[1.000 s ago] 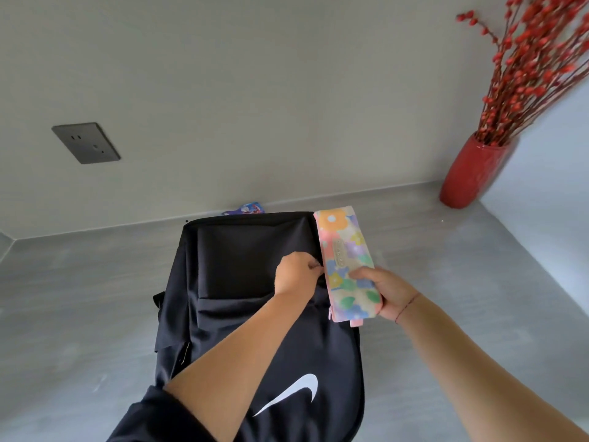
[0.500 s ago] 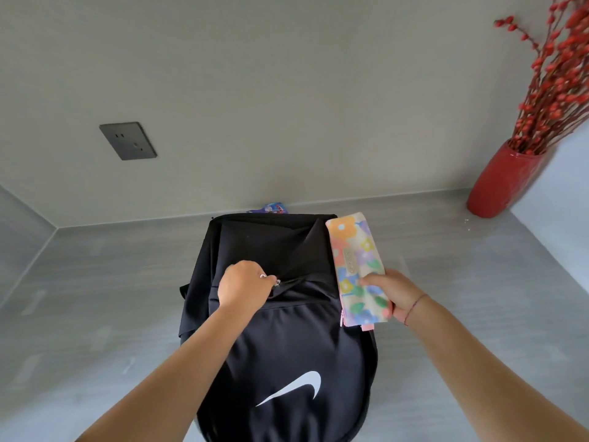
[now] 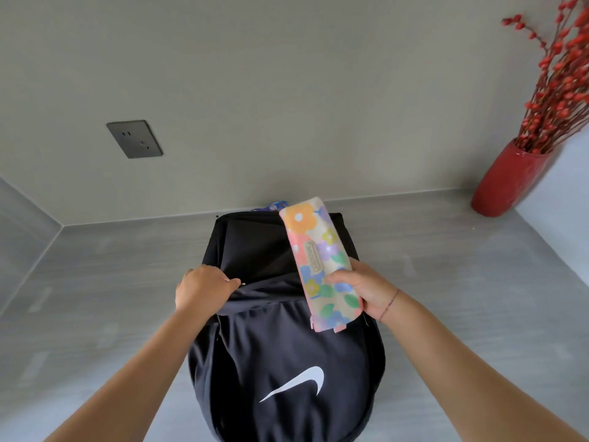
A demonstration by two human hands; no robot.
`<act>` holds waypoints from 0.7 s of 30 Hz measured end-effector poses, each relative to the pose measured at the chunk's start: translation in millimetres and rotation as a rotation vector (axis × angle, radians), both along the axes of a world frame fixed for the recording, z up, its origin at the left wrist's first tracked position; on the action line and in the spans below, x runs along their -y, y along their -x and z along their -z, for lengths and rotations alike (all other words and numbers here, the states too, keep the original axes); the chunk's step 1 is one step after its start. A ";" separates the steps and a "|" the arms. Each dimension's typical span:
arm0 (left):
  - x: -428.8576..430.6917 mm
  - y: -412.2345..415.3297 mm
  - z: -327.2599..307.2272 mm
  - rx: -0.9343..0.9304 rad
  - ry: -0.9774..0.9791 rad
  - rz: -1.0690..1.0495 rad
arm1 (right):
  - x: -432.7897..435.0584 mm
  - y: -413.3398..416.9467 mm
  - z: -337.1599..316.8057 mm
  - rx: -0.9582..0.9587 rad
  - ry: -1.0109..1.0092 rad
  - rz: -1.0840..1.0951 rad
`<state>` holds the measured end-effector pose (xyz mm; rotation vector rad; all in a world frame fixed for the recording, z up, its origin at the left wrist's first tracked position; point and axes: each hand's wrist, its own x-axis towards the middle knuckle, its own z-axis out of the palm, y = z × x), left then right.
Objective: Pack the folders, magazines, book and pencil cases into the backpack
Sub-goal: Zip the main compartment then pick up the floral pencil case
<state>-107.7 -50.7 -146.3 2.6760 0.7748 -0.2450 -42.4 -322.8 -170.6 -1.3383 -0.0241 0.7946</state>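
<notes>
Now: black backpack (image 3: 280, 362) lies flat on the grey counter (image 3: 446, 282), white swoosh facing up. Left hand (image 3: 204, 290) is curled, pinching the small metal zip pull (image 3: 243, 283) at the left end of the front pocket's seam. Right hand (image 3: 360, 288) grasps the lower half of the floral pencil case (image 3: 318, 260), which is held above the bag's upper right, slanting away from the body.

Step, as I judge it: opening the pocket so the case can go in. To do it well, run the pull along the seam's line, not upward, since the fabric bunches under the fingers. Gape the mouth wide, then feed the case in narrow end first, lengthwise.

Materials: the bag is smooth, matte synthetic weave, slack and creasing at the pocket. The case is a long soft rectangle of printed cloth with a pink zip edge and a small stitched label. A blue printed item (image 3: 271, 206) peeks from behind the bag's top; I cannot tell what it is.

Beyond: a glossy red vase (image 3: 506, 180) holding berry branches (image 3: 561, 74), and a dark wall socket (image 3: 134, 139)
</notes>
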 end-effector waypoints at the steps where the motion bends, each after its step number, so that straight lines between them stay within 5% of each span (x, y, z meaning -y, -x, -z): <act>1: -5.1 1.2 -0.5 0.005 0.015 -0.011 | -3.4 0.8 3.1 -0.001 0.029 0.002; 10: -52.0 12.0 5.7 -0.061 0.035 -0.081 | 3.9 -5.7 5.4 -0.041 0.131 -0.008; 13: -47.0 13.6 12.8 0.059 0.077 -0.047 | 6.1 -3.2 4.2 -0.027 0.155 0.014; 18: -17.5 -0.9 26.5 0.379 -0.015 0.294 | 7.8 13.4 -6.2 0.003 0.060 0.088; 21: -3.5 -18.4 30.7 0.317 -0.144 0.556 | 2.0 33.6 -9.9 -0.031 -0.037 0.086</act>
